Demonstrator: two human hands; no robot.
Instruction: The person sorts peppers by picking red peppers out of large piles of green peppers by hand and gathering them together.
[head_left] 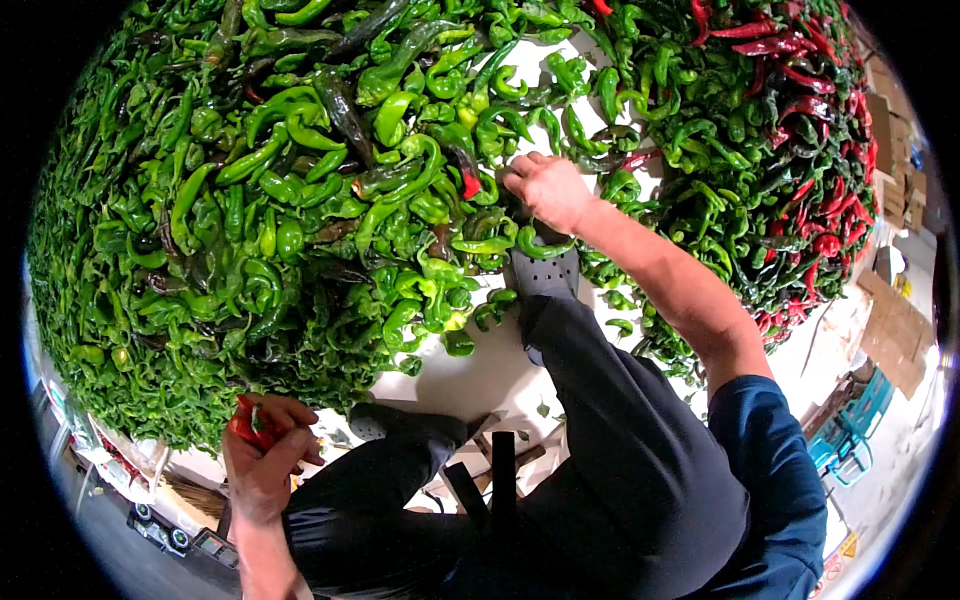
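My left hand, low on the left beside my knee, is closed around a red chili pepper. Farther forward, my right hand reaches down among the peppers with its fingers curled together. Whatever its fingertips pinch, if anything, is hidden from view. Just left of that hand lies a dark pepper with a red tip. A large pile of green peppers fills the left and middle. On the right is another pile, dark green peppers with red peppers along its outer side.
My grey clogs rest on the white floor sheet between the piles. Scattered green peppers lie around them. Cardboard and a teal chair-like object are at the far right. Some equipment stands at the lower left.
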